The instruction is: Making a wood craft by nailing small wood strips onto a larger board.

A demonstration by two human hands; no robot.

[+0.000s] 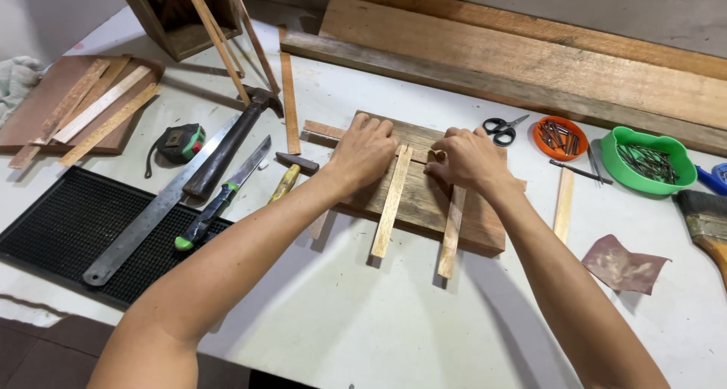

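- Left hand (365, 150) presses flat, fingers spread, on the wooden board (424, 199) at mid-worktop (363, 313).
- Right hand (466, 158) pinches narrowly at the top of a thin wooden slat (452, 230); another slat (391, 203) lies alongside.
- Slats look light, stiff and likely splintery: best held by the edges near an end.

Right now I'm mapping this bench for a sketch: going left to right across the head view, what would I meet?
Black mat → tape measure → left hand → right hand → scissors → orange dish of nails → green tub of nails → paintbrush.
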